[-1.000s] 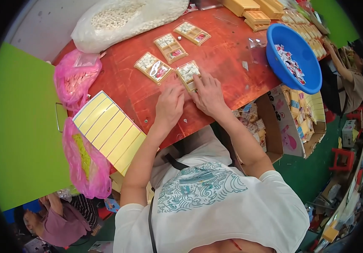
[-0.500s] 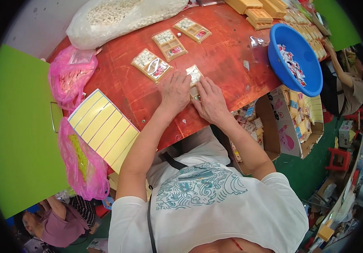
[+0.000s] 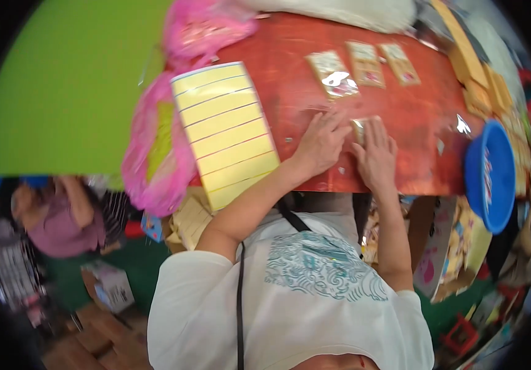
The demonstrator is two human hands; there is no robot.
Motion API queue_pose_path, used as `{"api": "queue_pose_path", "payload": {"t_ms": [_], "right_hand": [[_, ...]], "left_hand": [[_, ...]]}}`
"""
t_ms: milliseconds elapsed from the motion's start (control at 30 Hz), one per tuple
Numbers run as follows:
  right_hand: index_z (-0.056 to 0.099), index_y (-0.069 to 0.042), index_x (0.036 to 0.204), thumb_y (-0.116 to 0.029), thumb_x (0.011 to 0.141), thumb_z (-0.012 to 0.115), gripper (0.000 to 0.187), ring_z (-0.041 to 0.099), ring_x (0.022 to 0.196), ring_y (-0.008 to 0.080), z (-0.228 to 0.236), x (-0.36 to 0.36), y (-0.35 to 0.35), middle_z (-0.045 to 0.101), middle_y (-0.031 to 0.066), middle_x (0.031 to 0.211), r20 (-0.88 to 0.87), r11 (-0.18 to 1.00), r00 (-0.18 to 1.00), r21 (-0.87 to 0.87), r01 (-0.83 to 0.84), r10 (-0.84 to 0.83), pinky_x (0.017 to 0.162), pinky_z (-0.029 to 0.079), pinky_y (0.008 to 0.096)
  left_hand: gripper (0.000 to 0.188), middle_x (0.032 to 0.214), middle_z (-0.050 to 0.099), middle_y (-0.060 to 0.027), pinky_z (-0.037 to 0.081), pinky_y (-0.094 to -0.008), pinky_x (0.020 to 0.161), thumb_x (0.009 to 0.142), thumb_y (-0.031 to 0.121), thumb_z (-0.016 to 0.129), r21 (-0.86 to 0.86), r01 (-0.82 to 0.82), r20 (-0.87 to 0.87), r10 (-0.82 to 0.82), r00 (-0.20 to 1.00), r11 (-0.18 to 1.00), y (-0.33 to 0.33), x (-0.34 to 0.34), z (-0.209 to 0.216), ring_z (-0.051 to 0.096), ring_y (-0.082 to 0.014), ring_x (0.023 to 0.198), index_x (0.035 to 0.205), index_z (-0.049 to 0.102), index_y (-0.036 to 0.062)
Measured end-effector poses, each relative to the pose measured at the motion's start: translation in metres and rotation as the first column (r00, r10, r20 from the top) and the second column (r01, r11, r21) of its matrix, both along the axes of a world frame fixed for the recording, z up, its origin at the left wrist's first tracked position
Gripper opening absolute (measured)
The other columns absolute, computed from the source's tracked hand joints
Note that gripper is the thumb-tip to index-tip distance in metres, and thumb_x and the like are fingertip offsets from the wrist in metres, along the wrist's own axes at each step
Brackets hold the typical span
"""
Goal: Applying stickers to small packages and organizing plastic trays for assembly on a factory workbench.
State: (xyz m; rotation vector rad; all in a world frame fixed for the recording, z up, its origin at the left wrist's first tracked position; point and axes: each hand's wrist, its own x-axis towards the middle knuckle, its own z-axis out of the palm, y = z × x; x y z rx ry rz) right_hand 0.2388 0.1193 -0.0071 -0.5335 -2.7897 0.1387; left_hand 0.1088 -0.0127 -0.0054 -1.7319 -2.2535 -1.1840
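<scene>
Head view: two hands press a small flat packet onto a red counter.

Left hand (image 3: 322,143) and right hand (image 3: 375,154) lie side by side, fingers spread nearly flat over the small packet (image 3: 359,127), pinning rather than gripping it. Three finished-looking card packets (image 3: 366,65) sit in a row beyond, so some of the work seems done; how much remains cannot be told. On the red counter (image 3: 426,117) (crowded at its edges) rest a yellow lined sheet (image 3: 225,132), pink plastic bags (image 3: 154,154) and a blue basin (image 3: 490,176).
</scene>
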Motion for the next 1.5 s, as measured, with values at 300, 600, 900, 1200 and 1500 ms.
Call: {"api": "queue_pose_path", "payload": {"t_ms": [300, 600, 900, 1200, 1500], "right_hand": [[0.043, -0.008, 0.139, -0.024, 0.094, 0.052, 0.048, 0.032, 0.136, 0.0297, 0.01, -0.009, -0.008, 0.033, 0.0147, 0.149, -0.086, 0.996, 0.995, 0.056, 0.062, -0.057, 0.109, 0.024, 0.0436], [0.049, -0.003, 0.129, -0.022, 0.082, 0.065, 0.053, 0.044, 0.123, 0.0349, 0.017, -0.091, -0.116, 0.042, 0.0192, 0.139, -0.231, 0.817, 0.892, -0.361, -0.449, 0.388, 0.1, 0.034, 0.0468], [0.048, -0.004, 0.129, -0.024, 0.085, 0.06, 0.05, 0.036, 0.132, 0.0306, 0.0, -0.098, -0.135, 0.042, 0.0173, 0.139, -0.121, 0.877, 0.885, -0.127, -0.463, 0.45, 0.105, 0.025, 0.0468], [0.031, -0.005, 0.144, -0.023, 0.078, 0.068, 0.077, 0.034, 0.133, 0.0367, 0.042, -0.126, -0.098, 0.032, 0.0211, 0.146, -0.416, 0.836, 0.834, -0.25, -0.488, 0.362, 0.105, 0.028, 0.0494], [0.055, 0.0, 0.122, -0.01, 0.077, 0.068, 0.048, 0.056, 0.109, 0.0269, 0.217, -0.101, -0.049, 0.061, 0.0139, 0.115, -0.33, 0.626, 0.752, -0.417, -0.659, 0.571, 0.097, 0.041, 0.0361]], "left_hand": [[0.052, 0.143, 0.036, -0.0252, 0.027, -0.043, 0.112, 0.082, 0.009, 0.06, 0.012, -0.72, 0.219, 0.701, 0.679, 0.694, -0.17, -0.071, 0.018, 0.033, -0.0405, 0.133, 0.131, 0.047, -0.001], [0.051, 0.118, 0.052, -0.0138, 0.039, -0.0329, 0.095, 0.081, 0.008, 0.055, 0.152, -0.781, 0.785, 0.406, 0.468, 0.606, -0.201, -0.134, 0.013, 0.049, -0.0225, 0.108, 0.131, 0.046, -0.0036], [0.037, 0.1, 0.059, -0.0086, 0.043, -0.0275, 0.082, 0.085, 0.008, 0.052, -0.023, -0.747, 0.854, 0.402, 0.331, 0.664, -0.188, -0.125, 0.024, 0.054, -0.0156, 0.09, 0.119, 0.052, -0.005], [0.014, 0.088, 0.06, -0.0124, 0.045, -0.0319, 0.073, 0.084, 0.008, 0.053, 0.018, -0.607, 0.708, 0.419, 0.568, 0.794, -0.178, -0.102, 0.057, 0.058, -0.0218, 0.081, 0.093, 0.057, -0.0019], [0.018, 0.085, 0.059, -0.014, 0.045, -0.0388, 0.068, 0.075, -0.003, 0.061, 0.22, -0.09, 0.088, 0.072, 0.993, 0.971, -0.17, -0.032, 0.147, 0.059, -0.0323, 0.08, 0.092, 0.057, 0.0022]]}}
